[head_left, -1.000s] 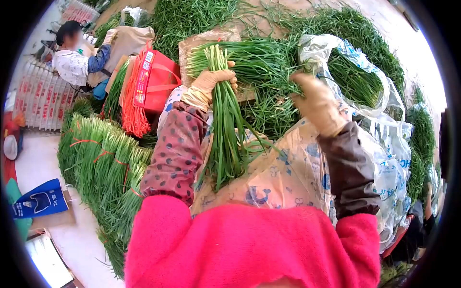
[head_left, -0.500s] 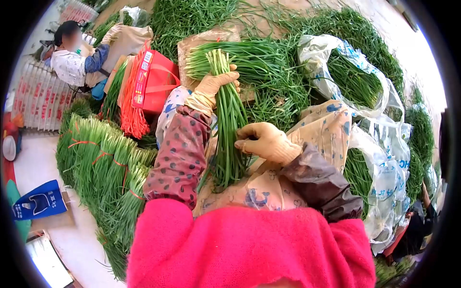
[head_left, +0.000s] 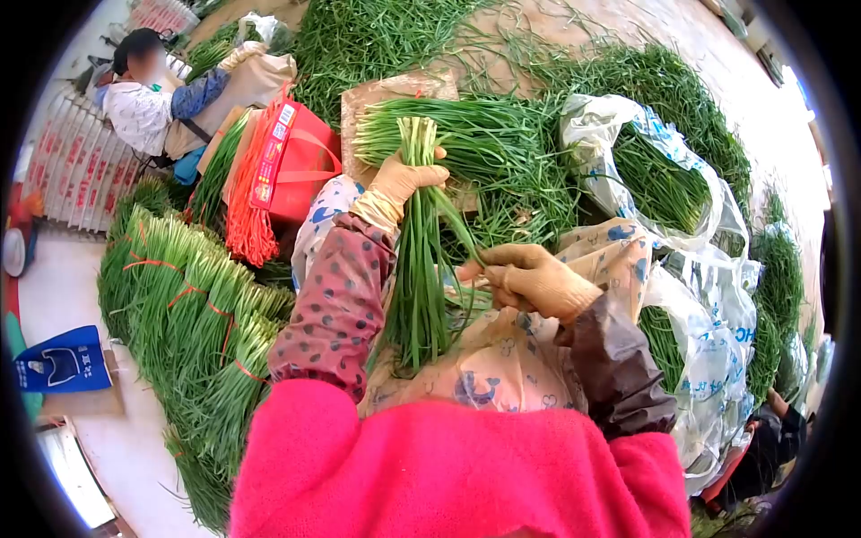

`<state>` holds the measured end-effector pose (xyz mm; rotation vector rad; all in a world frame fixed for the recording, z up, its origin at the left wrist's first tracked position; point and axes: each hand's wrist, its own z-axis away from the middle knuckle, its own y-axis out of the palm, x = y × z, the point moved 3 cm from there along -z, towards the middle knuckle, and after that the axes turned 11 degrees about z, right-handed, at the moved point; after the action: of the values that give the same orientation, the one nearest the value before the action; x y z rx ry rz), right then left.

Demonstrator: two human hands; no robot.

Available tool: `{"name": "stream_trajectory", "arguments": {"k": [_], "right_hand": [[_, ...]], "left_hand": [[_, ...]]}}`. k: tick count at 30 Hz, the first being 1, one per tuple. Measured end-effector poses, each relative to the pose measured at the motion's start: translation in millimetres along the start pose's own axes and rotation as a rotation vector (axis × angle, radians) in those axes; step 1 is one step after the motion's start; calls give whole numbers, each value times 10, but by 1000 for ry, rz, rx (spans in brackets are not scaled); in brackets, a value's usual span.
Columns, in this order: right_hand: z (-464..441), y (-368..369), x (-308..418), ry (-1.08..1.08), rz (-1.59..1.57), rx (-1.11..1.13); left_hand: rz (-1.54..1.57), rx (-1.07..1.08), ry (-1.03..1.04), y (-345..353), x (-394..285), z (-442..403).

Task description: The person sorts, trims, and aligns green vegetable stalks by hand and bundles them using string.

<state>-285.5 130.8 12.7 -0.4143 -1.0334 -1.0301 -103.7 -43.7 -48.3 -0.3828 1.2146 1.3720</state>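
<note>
My left hand [head_left: 400, 186], in a tan glove, is wrapped round a bunch of garlic chives [head_left: 418, 269]. Its pale cut ends point up and its green leaves hang down over my lap. My right hand [head_left: 538, 280], gloved too, pinches a few leaves and draws them out to the right of the bunch. Behind the bunch, more cut chives [head_left: 475, 125] lie on a board [head_left: 395, 90]. A patterned apron [head_left: 502, 368] covers my lap below both hands.
Tied chive bundles [head_left: 193, 305] stand at left, near a red bag [head_left: 305, 166] and red ties [head_left: 251, 229]. Plastic bags [head_left: 717, 350] with chives are at right. Loose chives [head_left: 377, 45] are heaped behind. Another person [head_left: 148, 112] sits at upper left.
My right hand has moved slightly down and right, away from the bunch, with several leaves now pulled out in its fingers. My left hand keeps its grip. The view has shifted a little.
</note>
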Motion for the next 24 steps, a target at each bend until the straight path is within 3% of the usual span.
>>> {"name": "stream_trajectory", "arguments": {"k": [1, 3, 7, 8, 9, 11, 13, 15, 17, 19, 23, 24], "right_hand": [[55, -7, 73, -31, 115, 46], [303, -59, 86, 119, 266, 198], [591, -459, 4, 71, 650, -99], [608, -655, -62, 13, 884, -258], [620, -792, -75, 199, 1252, -430], [508, -886, 118, 541, 1506, -616], [279, -805, 242, -159, 1230, -736], [-115, -456, 509, -300, 801, -666], [-491, -135, 551, -416, 830, -798], [-781, 128, 471, -154, 581, -624], [-935, 45, -160, -131, 845, -207], [-835, -112, -231, 16, 1041, -72]], "left_hand": [[-99, -59, 79, -53, -11, -19], [89, -191, 18, -289, -56, -39], [132, -152, 43, -573, -189, -24], [169, -156, 67, -600, -224, -31], [205, -156, 93, -612, -268, -49], [185, -114, 106, -490, -408, -38], [61, -78, 202, -207, -503, -12], [-3, -27, 271, 181, -546, 57], [45, -16, 384, 469, -548, 97], [144, -44, 445, 559, -655, 167], [5, -251, 626, 203, -1259, 392], [4, -269, 685, 49, -1375, 413]]}}
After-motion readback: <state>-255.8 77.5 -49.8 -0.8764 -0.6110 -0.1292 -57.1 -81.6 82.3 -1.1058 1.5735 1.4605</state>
